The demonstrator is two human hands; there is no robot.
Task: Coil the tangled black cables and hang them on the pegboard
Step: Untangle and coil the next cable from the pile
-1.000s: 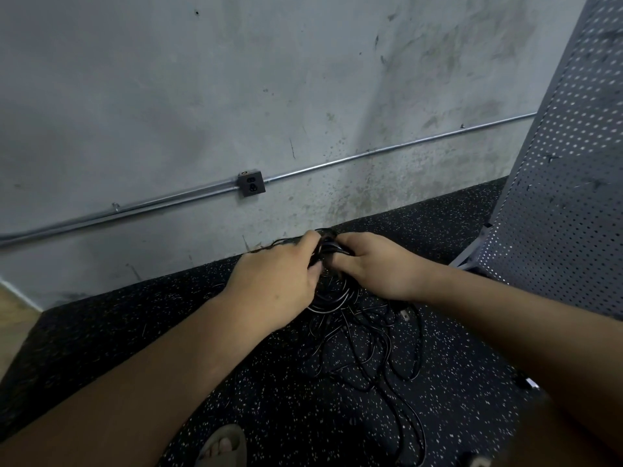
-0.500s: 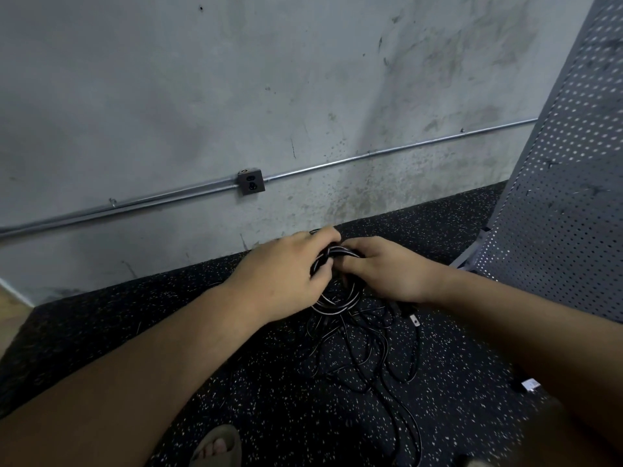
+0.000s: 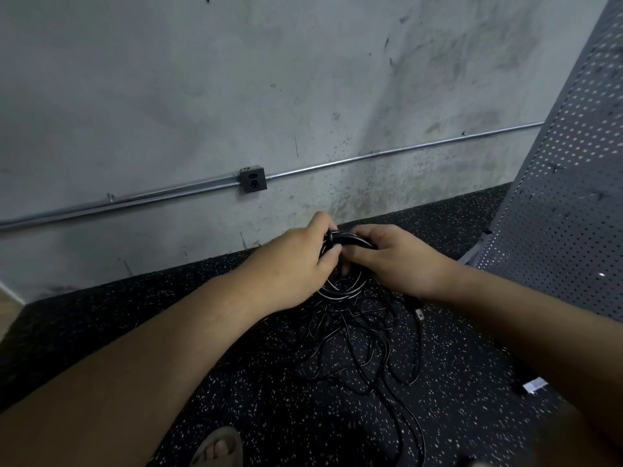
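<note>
Noted black cable coil (image 3: 340,294) hanging from both hands just above speckled rubber floor (image 3: 455,382), near concrete wall (image 3: 303,96). Gripped at its top by left hand (image 3: 293,264), fingers curled round strands; pinched alongside by right hand (image 3: 401,264). Beneath: loose tangled cables (image 3: 367,352) on floor. Off right: grey pegboard (image 3: 566,230), apart from hands.

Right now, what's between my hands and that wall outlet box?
Nothing. Head view shows only bare wall and speckled floor between the outlet box and your left hand and right hand gripping the coil.
</note>
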